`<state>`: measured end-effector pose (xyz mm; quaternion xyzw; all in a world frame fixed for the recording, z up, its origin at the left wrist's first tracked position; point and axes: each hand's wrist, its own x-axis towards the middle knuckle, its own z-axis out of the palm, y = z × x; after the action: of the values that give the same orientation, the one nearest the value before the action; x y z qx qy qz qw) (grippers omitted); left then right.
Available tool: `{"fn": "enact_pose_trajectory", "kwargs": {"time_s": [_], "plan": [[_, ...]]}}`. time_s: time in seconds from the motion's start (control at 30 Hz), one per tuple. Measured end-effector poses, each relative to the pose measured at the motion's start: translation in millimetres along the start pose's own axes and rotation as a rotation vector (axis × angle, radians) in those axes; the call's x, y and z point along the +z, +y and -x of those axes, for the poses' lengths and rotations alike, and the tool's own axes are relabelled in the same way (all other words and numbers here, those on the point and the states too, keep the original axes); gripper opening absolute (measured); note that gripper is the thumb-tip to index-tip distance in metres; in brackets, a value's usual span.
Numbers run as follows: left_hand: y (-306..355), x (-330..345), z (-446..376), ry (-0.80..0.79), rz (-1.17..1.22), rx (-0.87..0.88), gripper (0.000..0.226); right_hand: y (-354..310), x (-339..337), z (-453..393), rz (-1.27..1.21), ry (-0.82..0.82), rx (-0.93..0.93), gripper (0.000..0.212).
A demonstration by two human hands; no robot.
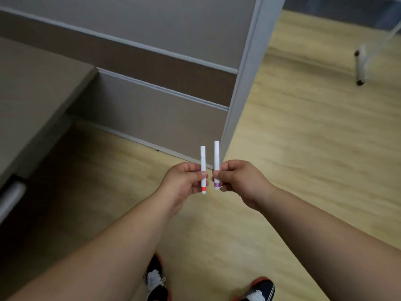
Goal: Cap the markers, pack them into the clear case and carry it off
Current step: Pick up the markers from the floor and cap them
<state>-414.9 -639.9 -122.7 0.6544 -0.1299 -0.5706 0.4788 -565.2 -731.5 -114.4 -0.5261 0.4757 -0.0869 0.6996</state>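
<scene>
We hold two markers upright over the floor [303, 148], one in each hand, side by side and just apart, not touching.

Left hand [184, 183]: grip clamped on the red marker [203, 168], thumb and fingers pinching the lower barrel. A red band shows near the bottom end, below the fingers.

Right hand [236, 181]: grip clamped on the purple marker [216, 161], pinched the same way. A purple band shows near its bottom end.

Progress, as we judge it: both markers read as plain white sticks with blunt ends top and bottom, and no bare tip shows, so both look capped. We cannot confirm this, as the picture is soft and the ends are small. The clear case is not in view, so packing does not appear begun, at least for these two. Left to do: find the case, put these markers in, close it and carry it off. We cannot tell whether other markers exist.

Writing and brands: none readable. The barrels look blank white apart from the colour bands. A small dark fleck sits on the upper red barrel, too small to read.

Surroundings: a grey desk [36, 101] at left, a grey partition [165, 109] ahead, our shoes [156, 281] below.
</scene>
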Motion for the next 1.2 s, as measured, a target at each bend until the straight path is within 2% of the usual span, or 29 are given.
{"fn": "enact_pose_trajectory", "kwargs": {"time_s": [0.2, 0.43, 0.63, 0.8, 0.97, 1.2], "plan": [[109.6, -64.0, 81.4, 0.076, 0.064, 0.156, 0.014, -127.1, 68.4, 42.4, 0.047, -0.032, -0.138, 0.008], [191.1, -164.6, 134.7, 0.151, 0.048, 0.315, 0.016, -214.9, 162.8, 57.2, 0.078, -0.088, -0.255, 0.008], [226.5, -243.7, 159.3, 0.194, 0.063, 0.372, 0.013, -257.5, 242.7, 56.1, 0.084, -0.119, -0.312, 0.009], [253.6, -287.2, 174.4, 0.247, 0.086, 0.421, 0.014, -283.9, 283.0, 53.1, 0.09, -0.16, -0.345, 0.011], [261.7, -310.6, 176.5, 0.305, 0.149, 0.436, 0.012, -299.2, 303.1, 42.8, 0.147, -0.206, -0.361, 0.014], [257.7, -334.3, 186.5, 0.43, 0.219, 0.43, 0.013, -317.9, 338.4, 22.2, 0.226, -0.377, -0.382, 0.014]]}}
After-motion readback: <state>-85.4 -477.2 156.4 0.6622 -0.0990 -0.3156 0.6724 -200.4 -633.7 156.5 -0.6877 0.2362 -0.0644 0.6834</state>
